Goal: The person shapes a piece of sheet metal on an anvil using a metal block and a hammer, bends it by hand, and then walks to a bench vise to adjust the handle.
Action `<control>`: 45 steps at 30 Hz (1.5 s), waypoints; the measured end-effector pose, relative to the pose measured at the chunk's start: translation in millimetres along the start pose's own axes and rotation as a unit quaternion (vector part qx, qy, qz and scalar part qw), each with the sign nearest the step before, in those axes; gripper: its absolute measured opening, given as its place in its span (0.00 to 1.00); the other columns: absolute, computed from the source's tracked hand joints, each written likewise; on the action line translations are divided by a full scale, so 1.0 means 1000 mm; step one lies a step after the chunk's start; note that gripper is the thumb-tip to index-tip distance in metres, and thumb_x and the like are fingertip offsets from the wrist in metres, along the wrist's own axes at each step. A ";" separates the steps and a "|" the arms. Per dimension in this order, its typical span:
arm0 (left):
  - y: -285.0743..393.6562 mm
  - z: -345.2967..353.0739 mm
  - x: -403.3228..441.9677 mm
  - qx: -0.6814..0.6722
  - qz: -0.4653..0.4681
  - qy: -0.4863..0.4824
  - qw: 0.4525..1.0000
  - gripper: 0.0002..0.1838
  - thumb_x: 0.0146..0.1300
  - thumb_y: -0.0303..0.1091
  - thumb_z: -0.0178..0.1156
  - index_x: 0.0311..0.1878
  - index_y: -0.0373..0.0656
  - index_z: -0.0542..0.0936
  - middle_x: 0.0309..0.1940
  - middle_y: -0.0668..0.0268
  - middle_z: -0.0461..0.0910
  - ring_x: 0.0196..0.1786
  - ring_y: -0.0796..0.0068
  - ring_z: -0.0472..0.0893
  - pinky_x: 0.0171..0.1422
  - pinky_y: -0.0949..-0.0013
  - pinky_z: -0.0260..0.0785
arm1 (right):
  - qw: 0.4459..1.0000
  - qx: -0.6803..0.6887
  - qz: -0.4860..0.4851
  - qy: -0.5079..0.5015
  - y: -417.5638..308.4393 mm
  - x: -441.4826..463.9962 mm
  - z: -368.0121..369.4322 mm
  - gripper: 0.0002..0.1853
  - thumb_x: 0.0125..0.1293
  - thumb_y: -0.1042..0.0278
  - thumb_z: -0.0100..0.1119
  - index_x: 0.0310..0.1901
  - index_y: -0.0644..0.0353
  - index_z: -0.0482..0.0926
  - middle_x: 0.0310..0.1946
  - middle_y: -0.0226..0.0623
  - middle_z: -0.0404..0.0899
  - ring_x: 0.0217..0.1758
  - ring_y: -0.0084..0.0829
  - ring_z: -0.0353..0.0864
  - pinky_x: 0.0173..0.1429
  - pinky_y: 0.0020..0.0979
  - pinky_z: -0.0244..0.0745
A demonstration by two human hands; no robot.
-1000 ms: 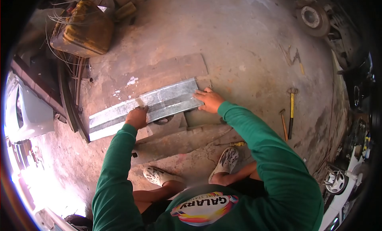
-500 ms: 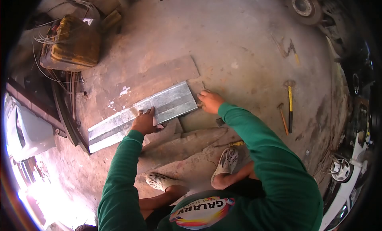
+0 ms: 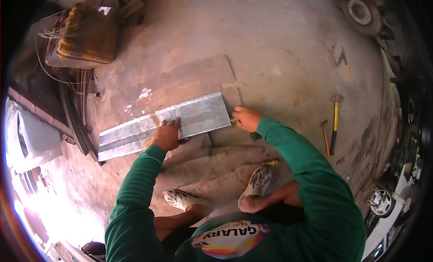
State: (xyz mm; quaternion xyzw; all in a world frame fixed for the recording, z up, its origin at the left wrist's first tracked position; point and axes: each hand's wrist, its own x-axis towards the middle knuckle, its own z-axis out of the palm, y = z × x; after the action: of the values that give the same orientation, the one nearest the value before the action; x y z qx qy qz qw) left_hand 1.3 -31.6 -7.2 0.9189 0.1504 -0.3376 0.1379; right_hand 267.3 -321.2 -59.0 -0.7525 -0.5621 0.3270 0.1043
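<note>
A long folded strip of bare sheet metal [image 3: 198,109] lies aslant on the floor in front of me. My left hand [image 3: 165,136] holds it near the middle of its near edge, fingers over the top face and thumb by the edge. Just off the strip's right end, my right hand [image 3: 248,118] is closed, knuckles up. Whatever its fingers may hold is hidden. A small dark object [image 3: 255,136] shows just below that hand; its kind is unclear.
To the right lie a yellow-handled hammer [image 3: 335,122], a smaller hammer [image 3: 325,138] and pliers [image 3: 345,66]. A yellow-handled screwdriver-like tool [image 3: 270,163] is near my right shoe [image 3: 259,183]. A rusty yellow container [image 3: 83,43] stands far left, a wheel hub [image 3: 361,11] far right.
The view has shifted slightly. The sheet metal lies at a somewhat flatter angle, its left end farther from me. Both hands keep nearly the same places relative to it.
</note>
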 end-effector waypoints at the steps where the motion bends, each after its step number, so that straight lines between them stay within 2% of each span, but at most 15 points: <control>1: 0.000 -0.002 0.000 0.004 -0.003 -0.015 1.000 0.62 0.64 0.70 0.73 0.88 0.38 0.59 0.75 0.50 0.78 0.78 0.32 0.73 0.80 0.46 0.73 | 1.000 -0.002 -0.005 0.000 0.001 0.002 0.000 0.15 0.67 0.65 0.65 0.53 0.61 0.85 0.54 0.43 0.80 0.62 0.50 0.83 0.65 0.50 0.82; 14: -0.007 -0.004 -0.002 0.001 -0.009 -0.014 1.000 0.61 0.59 0.71 0.75 0.87 0.46 0.64 0.73 0.55 0.81 0.75 0.36 0.76 0.77 0.48 0.77 | 0.998 -0.041 -0.040 0.025 0.002 -0.001 0.005 0.19 0.67 0.68 0.65 0.59 0.61 0.83 0.54 0.43 0.78 0.66 0.48 0.79 0.66 0.49 0.82; 16: -0.013 0.009 -0.002 0.012 0.003 0.042 0.999 0.63 0.56 0.74 0.76 0.88 0.48 0.64 0.72 0.56 0.82 0.76 0.38 0.76 0.76 0.49 0.78 | 0.997 -0.045 -0.053 0.030 -0.004 0.001 0.004 0.18 0.68 0.68 0.65 0.59 0.61 0.84 0.55 0.42 0.78 0.67 0.48 0.79 0.67 0.49 0.82; 18: -0.013 0.011 -0.002 -0.002 0.000 0.068 0.998 0.63 0.56 0.75 0.75 0.88 0.49 0.65 0.72 0.57 0.83 0.76 0.40 0.76 0.76 0.49 0.77 | 0.991 -0.066 -0.048 0.108 -0.009 -0.001 0.002 0.23 0.68 0.70 0.65 0.64 0.59 0.84 0.57 0.41 0.77 0.68 0.47 0.77 0.67 0.47 0.82; 25: -0.022 0.015 0.009 0.000 -0.013 0.018 1.000 0.69 0.52 0.84 0.71 0.87 0.44 0.64 0.70 0.55 0.84 0.73 0.38 0.77 0.78 0.48 0.74 | 0.993 -0.065 -0.052 0.086 -0.008 0.001 0.000 0.26 0.68 0.69 0.64 0.68 0.61 0.81 0.58 0.40 0.76 0.69 0.46 0.77 0.67 0.45 0.82; 26: -0.019 0.013 0.010 0.007 -0.019 0.016 1.000 0.67 0.51 0.78 0.76 0.88 0.48 0.65 0.65 0.61 0.87 0.71 0.41 0.78 0.74 0.48 0.79 | 0.997 -0.072 -0.016 0.028 -0.014 0.000 -0.006 0.28 0.69 0.68 0.64 0.71 0.62 0.79 0.61 0.42 0.76 0.71 0.48 0.76 0.69 0.47 0.81; 27: -0.022 0.015 0.010 -0.011 -0.016 0.014 1.000 0.68 0.49 0.78 0.77 0.87 0.47 0.65 0.64 0.58 0.87 0.70 0.38 0.79 0.73 0.46 0.79 | 0.996 -0.081 0.020 -0.022 -0.020 -0.001 -0.015 0.30 0.69 0.67 0.63 0.73 0.62 0.77 0.64 0.45 0.76 0.72 0.50 0.75 0.72 0.49 0.80; 29: -0.035 0.041 0.025 -0.031 0.016 0.016 0.999 0.71 0.47 0.79 0.77 0.88 0.46 0.64 0.69 0.49 0.84 0.75 0.32 0.76 0.82 0.42 0.70 | 0.992 -0.128 0.011 0.003 -0.012 0.006 0.002 0.40 0.69 0.62 0.64 0.82 0.60 0.68 0.74 0.53 0.71 0.78 0.59 0.71 0.77 0.55 0.75; 30: -0.033 0.036 0.021 -0.040 0.011 0.015 0.999 0.72 0.47 0.80 0.77 0.89 0.47 0.62 0.73 0.48 0.81 0.77 0.32 0.75 0.86 0.43 0.64 | 0.995 -0.097 0.035 -0.017 -0.030 0.006 -0.013 0.55 0.62 0.60 0.72 0.87 0.66 0.54 0.82 0.61 0.61 0.83 0.68 0.63 0.81 0.59 0.71; 31: -0.028 0.028 0.016 -0.035 0.004 0.015 0.999 0.72 0.47 0.81 0.76 0.89 0.48 0.61 0.75 0.49 0.80 0.77 0.32 0.75 0.85 0.42 0.66 | 0.995 -0.073 0.050 -0.043 -0.041 0.012 -0.024 0.57 0.64 0.57 0.72 0.90 0.57 0.49 0.83 0.60 0.60 0.85 0.69 0.61 0.83 0.59 0.69; 34: -0.015 0.005 0.001 -0.010 -0.016 -0.014 1.000 0.73 0.51 0.85 0.71 0.90 0.47 0.57 0.75 0.38 0.77 0.79 0.27 0.71 0.84 0.42 0.67 | 0.991 -0.100 -0.014 -0.090 -0.068 0.024 -0.044 0.58 0.66 0.51 0.75 0.91 0.46 0.48 0.89 0.59 0.49 0.87 0.69 0.59 0.84 0.59 0.67; 37: -0.017 0.000 0.003 -0.003 0.004 -0.033 0.999 0.73 0.51 0.87 0.69 0.90 0.46 0.57 0.76 0.39 0.76 0.81 0.26 0.68 0.87 0.43 0.64 | 0.979 -0.153 0.007 -0.136 -0.078 0.030 -0.025 0.55 0.70 0.53 0.73 0.91 0.43 0.48 0.91 0.58 0.45 0.86 0.68 0.62 0.85 0.58 0.66; 39: -0.013 -0.008 -0.007 -0.004 -0.003 -0.045 0.999 0.73 0.52 0.87 0.69 0.90 0.47 0.57 0.76 0.41 0.77 0.81 0.26 0.69 0.87 0.43 0.64 | 0.991 -0.073 0.010 -0.115 -0.070 0.038 -0.008 0.52 0.73 0.56 0.71 0.91 0.43 0.50 0.91 0.59 0.45 0.87 0.68 0.59 0.86 0.57 0.65; 42: -0.009 -0.003 -0.012 -0.002 0.000 -0.031 1.000 0.65 0.57 0.75 0.74 0.90 0.51 0.58 0.75 0.49 0.80 0.78 0.28 0.72 0.84 0.44 0.68 | 0.980 -0.145 -0.012 -0.137 -0.071 0.030 -0.011 0.49 0.74 0.59 0.69 0.91 0.43 0.51 0.90 0.58 0.48 0.88 0.69 0.58 0.87 0.56 0.64; 45: -0.020 0.013 -0.005 0.027 0.024 -0.002 0.999 0.55 0.59 0.50 0.79 0.88 0.51 0.62 0.69 0.57 0.85 0.72 0.32 0.79 0.79 0.47 0.74 | 0.984 -0.138 -0.019 -0.110 -0.068 0.027 -0.008 0.50 0.73 0.59 0.70 0.91 0.42 0.53 0.90 0.57 0.51 0.88 0.69 0.59 0.88 0.56 0.62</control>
State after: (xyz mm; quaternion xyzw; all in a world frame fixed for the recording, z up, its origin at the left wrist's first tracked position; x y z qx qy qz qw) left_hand -17.5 -19.3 -16.7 0.9249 0.1193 -0.3400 0.1214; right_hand 223.8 -271.1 -27.7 -0.7086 -0.6237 0.3251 -0.0564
